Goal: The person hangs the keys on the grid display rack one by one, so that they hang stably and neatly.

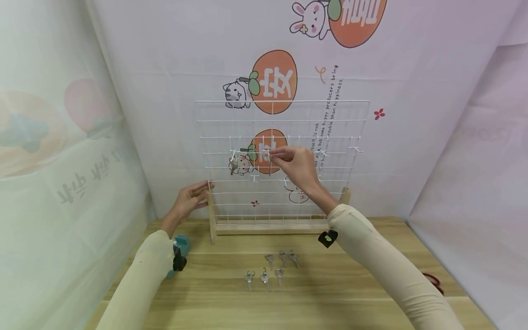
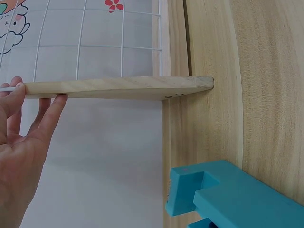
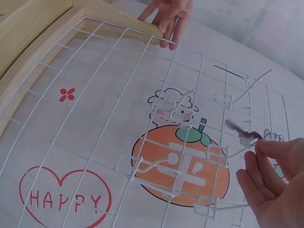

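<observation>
A white wire grid rack (image 1: 243,193) with wooden feet stands upright on the table, several white hooks (image 1: 323,153) clipped to it. My right hand (image 1: 298,167) pinches a small key (image 3: 243,132) by its head, close to a hook in the middle of the grid. To the left of it, another key (image 1: 233,166) hangs from a hook. My left hand (image 2: 23,142) holds the upper end of the rack's left wooden post (image 2: 114,87), fingers on both sides. Several loose keys (image 1: 265,277) with small rings lie in two rows on the table before the rack.
A teal blocky object (image 2: 237,194) sits on the table by my left forearm. Near the right table edge lies a dark red looped item (image 1: 434,282), partly hidden by my sleeve. Printed white cloth (image 1: 165,114) hangs behind the rack and along the sides.
</observation>
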Demonstrator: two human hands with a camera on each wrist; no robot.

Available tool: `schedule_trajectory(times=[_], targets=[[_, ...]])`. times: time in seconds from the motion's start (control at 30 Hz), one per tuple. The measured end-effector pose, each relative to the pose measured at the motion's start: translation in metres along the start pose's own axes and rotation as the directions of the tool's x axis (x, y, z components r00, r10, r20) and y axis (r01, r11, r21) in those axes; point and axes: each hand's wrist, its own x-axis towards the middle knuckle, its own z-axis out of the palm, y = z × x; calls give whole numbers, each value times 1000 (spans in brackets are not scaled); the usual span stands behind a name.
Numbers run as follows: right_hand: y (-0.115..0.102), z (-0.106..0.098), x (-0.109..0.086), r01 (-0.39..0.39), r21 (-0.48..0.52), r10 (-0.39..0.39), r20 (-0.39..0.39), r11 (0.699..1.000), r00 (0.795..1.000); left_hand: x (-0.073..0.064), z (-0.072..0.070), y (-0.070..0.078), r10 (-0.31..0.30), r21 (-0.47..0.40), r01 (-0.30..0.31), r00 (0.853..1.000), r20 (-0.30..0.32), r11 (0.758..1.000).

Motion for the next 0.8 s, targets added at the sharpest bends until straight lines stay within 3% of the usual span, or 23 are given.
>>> schedule_trajectory(times=[0.3,0.8], targets=[[0,1,1,-1,-16,1,0,1000,1000,2,-2,-3,0,-2,0,1000,-13,1000],[0,-8,-17,13,13,-14,46,1000,999,3,0,-6,10,10,-10,1000,-16,1000]])
